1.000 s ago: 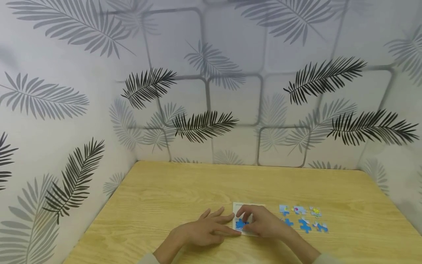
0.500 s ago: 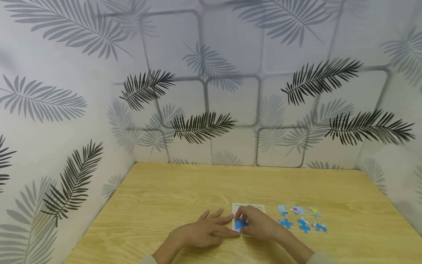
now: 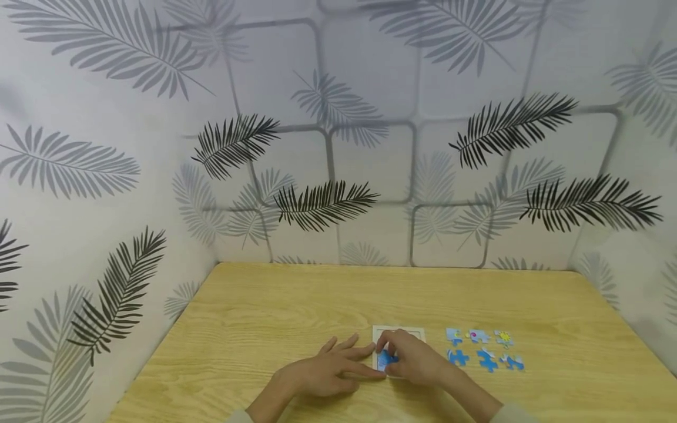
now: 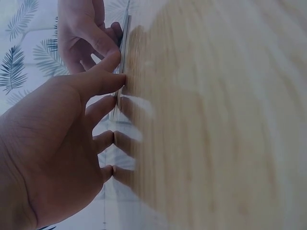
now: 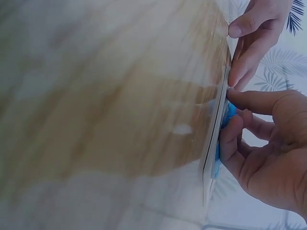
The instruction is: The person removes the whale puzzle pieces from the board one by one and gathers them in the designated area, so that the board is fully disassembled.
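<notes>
A small square puzzle frame with a pale rim lies on the table. A blue puzzle piece sits in its near left corner, partly hidden by fingers. My right hand reaches over the frame and pinches that piece between thumb and curled fingers; blue shows between them in the right wrist view. My left hand rests on the table with fingers spread, its fingertips touching the frame's left edge. In the left wrist view, the left hand is beside the frame's thin edge.
Right of the frame, several loose puzzle pieces lie in two rows, among them a sun piece and a blue piece. The wooden table meets a leaf-patterned wall at its back and left.
My right hand's fingers have closed in on the blue piece, which has turned or shifted slightly in the corner. My left hand stays in place.
</notes>
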Tool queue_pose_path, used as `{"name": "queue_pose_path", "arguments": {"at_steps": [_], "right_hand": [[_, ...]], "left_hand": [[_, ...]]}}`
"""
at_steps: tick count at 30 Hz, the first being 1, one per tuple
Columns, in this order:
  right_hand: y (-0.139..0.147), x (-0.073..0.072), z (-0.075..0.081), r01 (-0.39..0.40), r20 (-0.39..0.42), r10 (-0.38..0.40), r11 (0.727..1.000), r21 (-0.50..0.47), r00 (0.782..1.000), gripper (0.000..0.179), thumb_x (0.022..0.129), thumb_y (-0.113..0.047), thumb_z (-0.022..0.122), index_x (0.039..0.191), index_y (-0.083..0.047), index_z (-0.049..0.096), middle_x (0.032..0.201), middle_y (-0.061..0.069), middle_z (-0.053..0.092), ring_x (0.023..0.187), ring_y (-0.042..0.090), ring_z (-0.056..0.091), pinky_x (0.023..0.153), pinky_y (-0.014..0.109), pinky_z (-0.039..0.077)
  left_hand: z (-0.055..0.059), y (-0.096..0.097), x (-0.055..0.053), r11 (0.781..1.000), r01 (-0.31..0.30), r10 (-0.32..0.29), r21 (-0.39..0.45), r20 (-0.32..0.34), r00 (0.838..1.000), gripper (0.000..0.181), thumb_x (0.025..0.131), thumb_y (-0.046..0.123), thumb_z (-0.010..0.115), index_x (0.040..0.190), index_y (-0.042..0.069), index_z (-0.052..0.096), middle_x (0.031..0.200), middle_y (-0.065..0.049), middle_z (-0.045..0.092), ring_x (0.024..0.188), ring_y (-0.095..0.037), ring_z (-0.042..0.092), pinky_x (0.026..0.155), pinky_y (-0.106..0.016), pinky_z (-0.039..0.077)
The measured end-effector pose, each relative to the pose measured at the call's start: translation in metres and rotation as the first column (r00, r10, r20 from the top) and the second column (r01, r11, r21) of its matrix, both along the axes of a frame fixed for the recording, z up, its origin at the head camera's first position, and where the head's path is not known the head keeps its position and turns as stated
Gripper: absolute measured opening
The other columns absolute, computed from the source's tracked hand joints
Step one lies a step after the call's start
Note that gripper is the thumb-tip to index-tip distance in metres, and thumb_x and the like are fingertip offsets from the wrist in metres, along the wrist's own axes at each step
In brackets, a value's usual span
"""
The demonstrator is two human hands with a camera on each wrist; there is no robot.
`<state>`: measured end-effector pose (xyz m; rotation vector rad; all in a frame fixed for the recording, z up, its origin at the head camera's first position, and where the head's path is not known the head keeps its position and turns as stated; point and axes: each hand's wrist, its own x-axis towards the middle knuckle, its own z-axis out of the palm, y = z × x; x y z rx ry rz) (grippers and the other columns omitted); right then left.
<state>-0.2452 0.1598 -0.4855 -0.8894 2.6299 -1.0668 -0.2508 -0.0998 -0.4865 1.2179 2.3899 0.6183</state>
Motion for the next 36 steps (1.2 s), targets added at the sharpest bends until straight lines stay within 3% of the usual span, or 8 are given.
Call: {"name": "queue_pose_path", "arguments": {"at_steps": [4,8,15,21,28,36], "right_hand": [[0.001,0.002,-0.001,-0.002,0.022,0.002,1.000,-0.016,1.000,0.016,0.092,-0.006,0.077,0.104,-0.011,0.068,0.098,0.004,0.056,0.088,0.018,0.053,0.072,0.025,0.049],[0.002,0.001,-0.001,-0.011,0.026,0.012,0.999,-0.041,1.000,0.009,0.097,-0.004,0.070,0.101,-0.011,0.068,0.097,0.001,0.056,0.087,0.015,0.052,0.072,0.024,0.047],[0.004,-0.001,-0.002,-0.039,0.029,0.043,0.991,-0.128,0.999,0.010,0.098,-0.001,0.067,0.104,-0.009,0.068,0.090,-0.001,0.066,0.074,0.006,0.055,0.066,0.022,0.050],[0.009,0.003,-0.001,0.004,0.041,0.005,0.980,-0.199,0.999,0.018,0.095,-0.003,0.073,0.110,-0.007,0.063,0.092,0.002,0.070,0.081,0.011,0.064,0.072,0.024,0.054],[0.020,0.003,0.007,0.054,0.048,-0.045,0.978,-0.201,0.998,0.018,0.094,-0.009,0.076,0.106,-0.012,0.064,0.091,0.000,0.071,0.082,0.012,0.066,0.072,0.025,0.055],[0.038,0.004,0.004,0.071,0.079,-0.056,0.975,-0.211,0.995,0.014,0.095,-0.012,0.076,0.109,-0.013,0.071,0.094,0.000,0.072,0.085,0.014,0.067,0.077,0.027,0.054]], "left_hand": [[0.000,0.001,0.000,1.000,0.004,-0.004,-0.007,-0.011,1.000,0.044,0.109,0.028,0.050,0.149,0.044,0.055,0.171,0.001,0.025,0.160,-0.039,0.004,0.121,-0.072,0.003],[-0.001,0.001,0.000,1.000,0.008,-0.008,-0.010,-0.032,0.999,0.044,0.109,0.027,0.050,0.149,0.045,0.055,0.171,0.002,0.026,0.160,-0.039,0.005,0.121,-0.072,0.004],[0.000,0.001,0.000,1.000,0.016,-0.016,0.006,-0.010,1.000,0.044,0.109,0.027,0.050,0.150,0.043,0.055,0.171,0.000,0.025,0.160,-0.041,0.003,0.121,-0.073,0.002],[0.000,0.002,0.002,1.000,0.014,-0.014,-0.003,-0.008,1.000,0.045,0.109,0.027,0.050,0.150,0.045,0.053,0.171,-0.001,0.026,0.159,-0.042,0.004,0.120,-0.074,0.002],[0.000,0.002,0.001,1.000,0.004,-0.004,-0.001,-0.013,1.000,0.045,0.108,0.027,0.050,0.150,0.045,0.054,0.171,-0.002,0.027,0.159,-0.042,0.004,0.121,-0.073,0.001],[0.000,0.002,0.001,1.000,0.001,-0.002,-0.014,-0.029,1.000,0.045,0.109,0.027,0.049,0.149,0.046,0.055,0.171,0.001,0.026,0.159,-0.041,0.007,0.121,-0.073,0.004]]}}
